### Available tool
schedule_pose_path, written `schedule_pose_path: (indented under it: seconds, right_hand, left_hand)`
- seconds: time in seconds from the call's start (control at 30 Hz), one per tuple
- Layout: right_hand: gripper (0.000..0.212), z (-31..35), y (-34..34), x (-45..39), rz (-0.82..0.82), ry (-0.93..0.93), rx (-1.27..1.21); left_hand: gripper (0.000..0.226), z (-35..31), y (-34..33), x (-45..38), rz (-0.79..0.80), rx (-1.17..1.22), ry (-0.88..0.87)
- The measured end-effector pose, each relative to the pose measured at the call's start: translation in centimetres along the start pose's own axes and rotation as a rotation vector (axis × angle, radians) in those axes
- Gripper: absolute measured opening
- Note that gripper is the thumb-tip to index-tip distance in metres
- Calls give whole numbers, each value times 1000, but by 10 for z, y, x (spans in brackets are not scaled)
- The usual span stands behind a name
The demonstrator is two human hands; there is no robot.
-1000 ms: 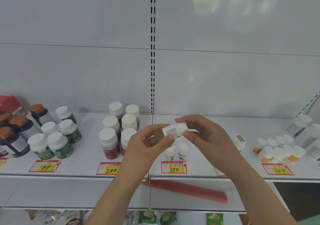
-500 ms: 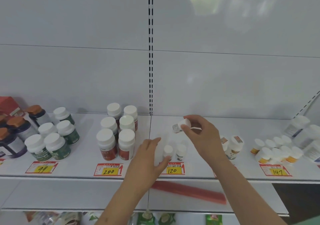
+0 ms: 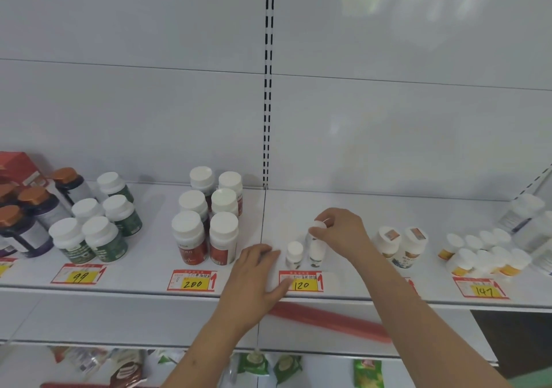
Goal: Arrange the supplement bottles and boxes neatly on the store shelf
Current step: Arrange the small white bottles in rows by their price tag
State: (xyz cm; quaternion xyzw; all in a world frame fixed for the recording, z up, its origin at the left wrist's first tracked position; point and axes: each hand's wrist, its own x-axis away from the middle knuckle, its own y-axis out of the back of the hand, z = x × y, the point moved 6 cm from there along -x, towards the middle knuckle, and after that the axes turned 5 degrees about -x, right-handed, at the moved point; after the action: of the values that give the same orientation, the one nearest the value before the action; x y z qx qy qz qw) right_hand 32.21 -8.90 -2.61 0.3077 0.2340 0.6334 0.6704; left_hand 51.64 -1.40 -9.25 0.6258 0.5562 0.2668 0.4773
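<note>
From the head camera, the right hand (image 3: pixel 343 234) pinches the white cap of a small bottle (image 3: pixel 317 239) and holds it upright just behind the front pair, with 1 small white-capped bottle (image 3: pixel 294 254) just to the left of the grip and the 120 price tag (image 3: pixel 301 281) in front of it. The left hand (image 3: pixel 257 277) lies flat and relaxed on the shelf (image 3: pixel 149 268) edge, gripping nothing. The step goes well, I judge, if the bottle is lowered straight, its label turned forward, and let go only once its base sits flat.
</note>
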Motion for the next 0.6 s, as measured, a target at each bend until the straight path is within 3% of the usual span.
schedule_pose_path:
  seconds: [0.3,0.4,0.5,0.6]
  right_hand:
    - [30,3,-5,-4,184,-56,42]
    - [33,18,1,-2,96,41,97]
    - [23,54,13,11,-24,207,-79]
    - [14,98,17,26,-61,362,-260]
  left_hand:
    - [64,3,-1,-1,-17,8,12]
    - [60,-1,5,3,-23,74,26]
    - [52,-6,22,21,-33,186,76]
    - [35,-5,53,49,-156,267,180]
